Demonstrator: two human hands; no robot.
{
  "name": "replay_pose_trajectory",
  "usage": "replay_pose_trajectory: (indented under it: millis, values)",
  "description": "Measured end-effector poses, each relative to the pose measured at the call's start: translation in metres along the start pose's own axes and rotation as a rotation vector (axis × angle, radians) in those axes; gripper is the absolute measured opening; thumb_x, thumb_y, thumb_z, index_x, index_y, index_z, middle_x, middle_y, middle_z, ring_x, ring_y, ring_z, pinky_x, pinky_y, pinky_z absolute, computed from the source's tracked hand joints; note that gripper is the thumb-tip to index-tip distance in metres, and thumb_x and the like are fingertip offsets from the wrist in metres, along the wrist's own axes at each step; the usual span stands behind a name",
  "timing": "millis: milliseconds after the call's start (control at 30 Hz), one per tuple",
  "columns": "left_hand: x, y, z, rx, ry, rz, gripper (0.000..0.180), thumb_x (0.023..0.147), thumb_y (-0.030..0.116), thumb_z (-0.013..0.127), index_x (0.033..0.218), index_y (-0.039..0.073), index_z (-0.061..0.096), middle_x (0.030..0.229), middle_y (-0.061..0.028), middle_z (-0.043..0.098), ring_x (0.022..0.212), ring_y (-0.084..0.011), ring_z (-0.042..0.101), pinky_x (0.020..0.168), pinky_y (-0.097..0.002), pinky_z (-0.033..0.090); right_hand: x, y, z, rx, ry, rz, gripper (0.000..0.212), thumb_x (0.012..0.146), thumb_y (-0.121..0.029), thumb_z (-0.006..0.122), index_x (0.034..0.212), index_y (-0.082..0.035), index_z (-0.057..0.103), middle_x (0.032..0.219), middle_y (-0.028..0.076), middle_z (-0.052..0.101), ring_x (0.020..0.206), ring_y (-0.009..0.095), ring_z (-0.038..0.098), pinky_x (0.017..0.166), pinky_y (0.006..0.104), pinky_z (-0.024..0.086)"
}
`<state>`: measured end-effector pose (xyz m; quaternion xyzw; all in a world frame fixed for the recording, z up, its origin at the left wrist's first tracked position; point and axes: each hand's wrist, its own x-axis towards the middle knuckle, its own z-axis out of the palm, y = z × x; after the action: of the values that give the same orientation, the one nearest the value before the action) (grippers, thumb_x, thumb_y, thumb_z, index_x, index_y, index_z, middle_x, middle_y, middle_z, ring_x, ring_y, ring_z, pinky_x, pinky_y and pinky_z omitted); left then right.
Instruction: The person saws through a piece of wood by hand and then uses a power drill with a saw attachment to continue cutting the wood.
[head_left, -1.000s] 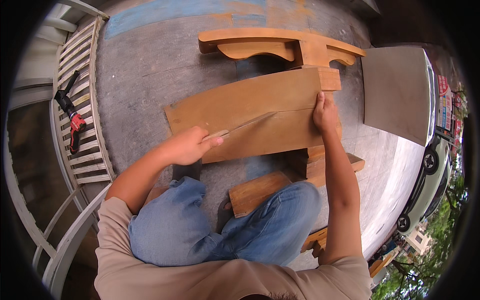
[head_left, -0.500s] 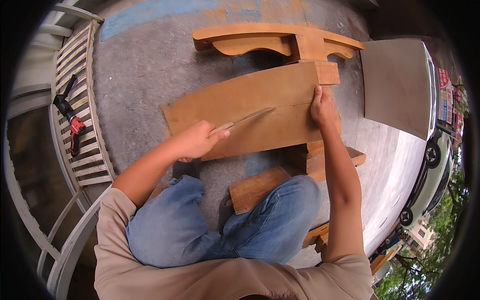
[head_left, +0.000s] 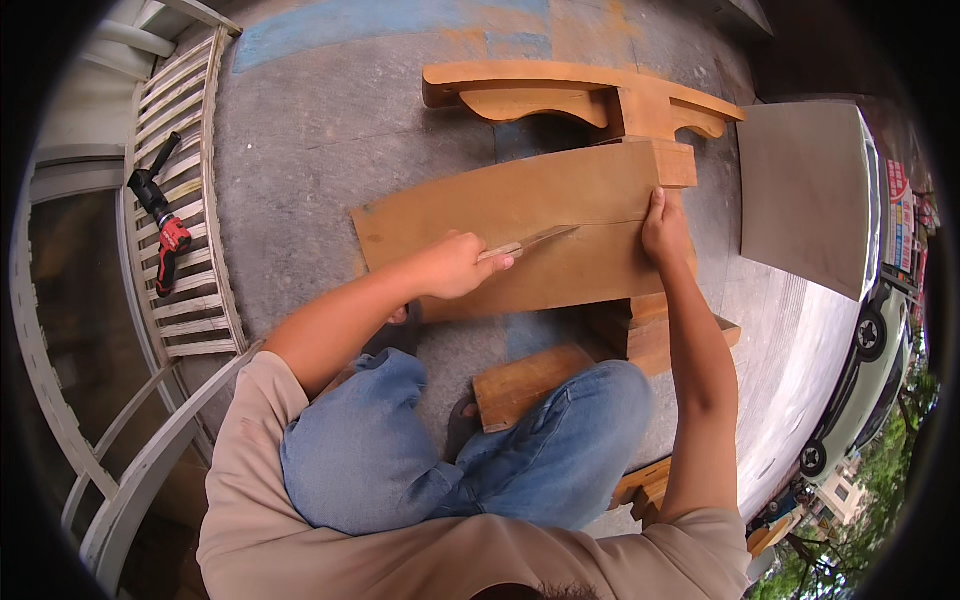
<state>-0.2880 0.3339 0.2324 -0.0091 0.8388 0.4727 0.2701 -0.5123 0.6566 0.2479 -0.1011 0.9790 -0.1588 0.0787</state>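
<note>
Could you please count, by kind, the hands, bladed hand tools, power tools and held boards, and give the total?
Hands: 2 (left hand, right hand)
Bladed hand tool: 1
Power tool: 1
Held brown board: 1
Total: 5

Soft daylight, glare at right, bowed edges
</note>
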Motion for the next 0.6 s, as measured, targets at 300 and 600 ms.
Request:
replay_pose_trajectory:
  millis: [300, 600]
  values:
    - [-0.039, 0.019, -0.021, -0.056, -0.086, -0.211, 0.066, 0.108, 0.053, 0.053, 0.093, -0.010, 0.065, 0.070, -0.0235, 0.065, 0.066, -0.0346, 0.067, 0.062, -0.0504, 0.052, 0.001, 0.001, 0.002, -0.057, 0.008, 0.028, 0.063, 0.112, -0.048, 0.031, 0.113, -0.001, 0.073, 0.104, 0.033, 0.071, 0.100, 0.054, 0.065, 0.089, 0.0606, 0.049]
    - [-0.072, 0.029, -0.060, -0.181, -0.193, -0.211, 0.067, 0.108, 0.054, 0.051, 0.094, -0.010, 0.067, 0.076, -0.0249, 0.066, 0.071, -0.0374, 0.069, 0.068, -0.0492, 0.055, -0.007, 0.007, 0.006, -0.014, 0.053, 0.003, 0.060, 0.112, -0.045, 0.034, 0.102, 0.000, 0.072, 0.095, 0.032, 0.070, 0.092, 0.054, 0.066, 0.084, 0.0612, 0.048]
